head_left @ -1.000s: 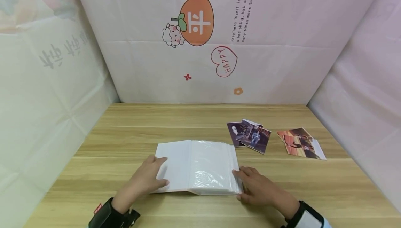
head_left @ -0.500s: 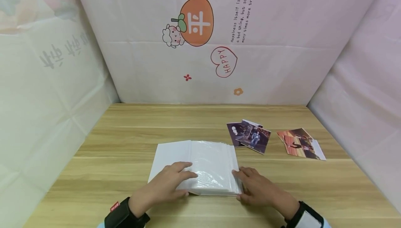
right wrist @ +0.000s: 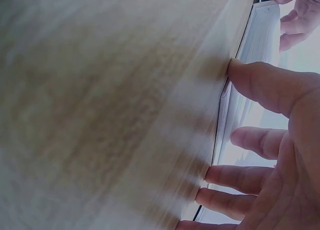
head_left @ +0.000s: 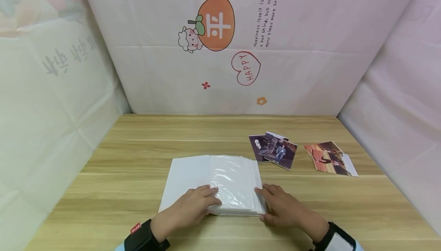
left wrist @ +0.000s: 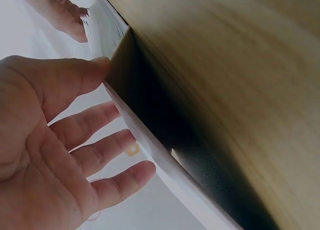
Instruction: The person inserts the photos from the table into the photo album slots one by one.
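Head view: open photo album (head_left: 220,182), long axis left-right, spine toward the wall, flat fingers (head_left: 206,193) of both hands on it.

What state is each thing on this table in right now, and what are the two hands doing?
Photo album: open, lying flat on the table.
Left hand: fingers straight, resting on the album's pages.
Right hand: fingers relaxed, touching the album's right edge.
Photo pile: loose, overlapping, face up beside the album.
Second photo pile: loose, face up, farther right.
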Demonstrator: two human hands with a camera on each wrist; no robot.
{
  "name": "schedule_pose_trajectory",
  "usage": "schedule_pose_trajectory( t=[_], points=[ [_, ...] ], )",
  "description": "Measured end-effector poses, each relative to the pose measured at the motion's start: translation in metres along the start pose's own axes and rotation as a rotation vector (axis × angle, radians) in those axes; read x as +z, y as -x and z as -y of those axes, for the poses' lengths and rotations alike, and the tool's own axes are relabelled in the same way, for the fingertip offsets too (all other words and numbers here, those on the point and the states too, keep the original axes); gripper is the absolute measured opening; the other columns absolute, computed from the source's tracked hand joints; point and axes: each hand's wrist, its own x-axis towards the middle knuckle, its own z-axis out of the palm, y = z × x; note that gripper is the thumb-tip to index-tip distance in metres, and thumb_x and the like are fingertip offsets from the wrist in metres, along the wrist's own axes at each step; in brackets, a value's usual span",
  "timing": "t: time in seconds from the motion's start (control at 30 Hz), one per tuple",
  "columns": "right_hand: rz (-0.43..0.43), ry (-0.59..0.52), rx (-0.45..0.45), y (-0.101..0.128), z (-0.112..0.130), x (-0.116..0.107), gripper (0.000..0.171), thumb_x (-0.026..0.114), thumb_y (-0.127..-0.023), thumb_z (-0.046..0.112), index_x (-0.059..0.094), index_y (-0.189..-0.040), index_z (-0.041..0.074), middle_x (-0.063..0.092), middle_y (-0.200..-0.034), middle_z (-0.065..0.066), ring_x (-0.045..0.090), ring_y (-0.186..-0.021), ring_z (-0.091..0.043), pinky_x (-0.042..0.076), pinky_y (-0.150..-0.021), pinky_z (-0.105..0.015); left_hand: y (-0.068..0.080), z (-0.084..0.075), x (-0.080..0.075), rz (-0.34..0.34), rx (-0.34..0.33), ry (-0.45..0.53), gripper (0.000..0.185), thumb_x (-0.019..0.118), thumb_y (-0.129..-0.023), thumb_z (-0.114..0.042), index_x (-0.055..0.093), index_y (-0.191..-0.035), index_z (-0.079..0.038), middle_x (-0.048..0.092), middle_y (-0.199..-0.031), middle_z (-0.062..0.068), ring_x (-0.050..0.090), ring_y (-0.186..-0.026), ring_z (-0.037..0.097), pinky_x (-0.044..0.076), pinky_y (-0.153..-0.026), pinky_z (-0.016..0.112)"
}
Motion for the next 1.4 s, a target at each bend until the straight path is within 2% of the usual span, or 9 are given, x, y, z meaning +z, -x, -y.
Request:
schedule_pose_trajectory(
  t=[0.37, 0.53, 0.7, 0.93, 1.03, 1.2, 1.4],
  points=[
    [-0.013, 0.000, 0.004, 0.001, 0.000, 0.000, 0.070, 0.069, -0.081, 0.036, 0.043, -0.135, 0.000, 0.041, -0.130, -0.030, 0.040, -0.117, -0.044, 0.041, -0.085, -0.056, -0.001, -0.002, 0.003, -0.011, -0.017, -0.032, 0.030, 0.070, -0.078, -0.009, 0.066, -0.107, -0.018, 0.057, -0.124, 0.009, 0.050, -0.115, 0.028, 0.046, -0.081, 0.044],
    [-0.073, -0.053, -0.002, 0.005, -0.006, -0.006, 0.067, 0.069, -0.082, 0.033, 0.042, -0.135, 0.002, 0.046, -0.128, -0.025, 0.045, -0.115, -0.040, 0.040, -0.088, -0.055, -0.002, -0.004, 0.002, -0.028, -0.017, -0.051, 0.030, 0.070, -0.076, -0.011, 0.066, -0.105, -0.019, 0.057, -0.122, 0.008, 0.051, -0.113, 0.027, 0.045, -0.080, 0.045],
    [-0.142, -0.079, -0.014, 0.006, -0.023, -0.021, 0.064, 0.067, -0.084, 0.027, 0.042, -0.134, -0.004, 0.048, -0.129, -0.024, 0.045, -0.115, -0.042, 0.034, -0.092, -0.057, -0.003, -0.005, 0.000, -0.034, -0.015, -0.062, 0.029, 0.071, -0.075, -0.010, 0.066, -0.102, -0.019, 0.058, -0.120, 0.007, 0.052, -0.111, 0.028, 0.045, -0.081, 0.045],
    [-0.175, -0.099, 0.115, -0.004, -0.062, -0.046, 0.061, 0.067, -0.085, 0.020, 0.040, -0.133, -0.008, 0.049, -0.122, -0.031, 0.051, -0.106, -0.044, 0.040, -0.087, -0.056, -0.005, -0.006, 0.002, -0.040, -0.030, -0.083, 0.026, 0.072, -0.075, -0.012, 0.067, -0.099, -0.021, 0.059, -0.116, 0.003, 0.052, -0.109, 0.024, 0.043, -0.083, 0.044],
    [-0.183, -0.098, 0.178, -0.009, -0.079, -0.054, 0.060, 0.066, -0.086, 0.020, 0.040, -0.132, -0.009, 0.046, -0.123, -0.034, 0.048, -0.108, -0.048, 0.039, -0.087, -0.057, -0.007, -0.006, 0.002, -0.048, -0.032, -0.074, 0.023, 0.073, -0.075, -0.013, 0.067, -0.097, -0.021, 0.060, -0.114, 0.002, 0.052, -0.108, 0.023, 0.043, -0.083, 0.043],
    [-0.186, -0.084, 0.254, -0.018, -0.103, -0.060, 0.062, 0.065, -0.086, 0.022, 0.039, -0.129, -0.014, 0.047, -0.118, -0.038, 0.047, -0.107, -0.051, 0.038, -0.085, -0.058, -0.010, -0.008, 0.000, -0.054, -0.036, -0.082, 0.022, 0.074, -0.073, -0.013, 0.068, -0.094, -0.020, 0.062, -0.110, 0.002, 0.054, -0.105, 0.022, 0.043, -0.082, 0.043],
    [-0.160, -0.131, 0.353, -0.026, -0.128, -0.061, 0.064, 0.061, -0.089, 0.021, 0.033, -0.129, -0.019, 0.047, -0.117, -0.039, 0.045, -0.107, -0.052, 0.037, -0.086, -0.059, -0.014, -0.009, 0.001, -0.034, -0.064, -0.103, 0.023, 0.074, -0.072, -0.013, 0.069, -0.092, -0.022, 0.062, -0.107, -0.001, 0.055, -0.103, 0.021, 0.043, -0.082, 0.041]
  ],
)
